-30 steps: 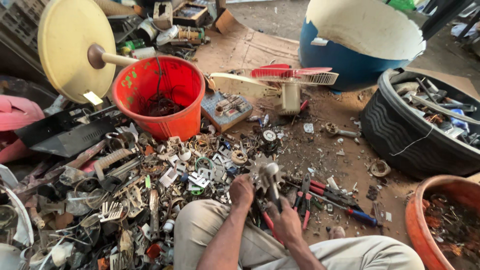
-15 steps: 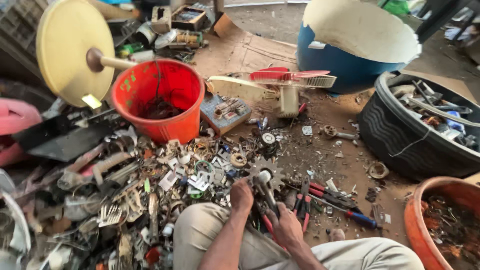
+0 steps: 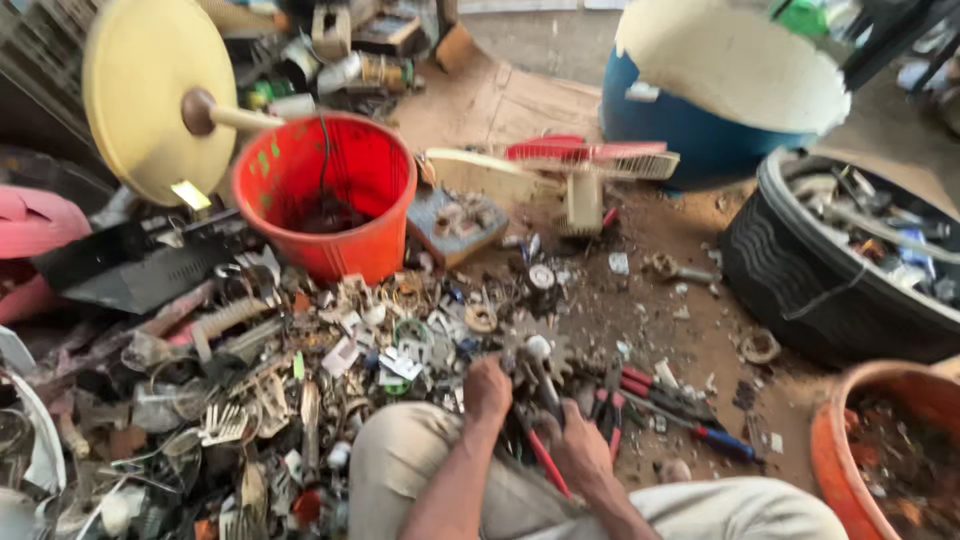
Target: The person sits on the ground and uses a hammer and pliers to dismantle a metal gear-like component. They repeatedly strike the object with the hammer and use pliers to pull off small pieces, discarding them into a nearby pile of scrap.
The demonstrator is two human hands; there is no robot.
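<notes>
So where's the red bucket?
In the head view the red bucket stands upper left, on the ground behind the scrap pile, just right of the yellow disc.

Bare dirt floor (image 3: 690,250) in daylight, strewn with metal scrap (image 3: 250,400); flattened cardboard (image 3: 520,100) lies at the back, near a blue barrel (image 3: 680,140) and black tyre tub (image 3: 800,290)

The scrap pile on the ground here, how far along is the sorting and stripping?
Looks done: some dark scrap already sits in the red bucket and sorted pieces fill the black tub. In hand: the left hand and right hand hold a small toothed metal part, with red-handled pliers beside them. Left: a large scrap pile covers the ground, so most seems to remain.
</notes>
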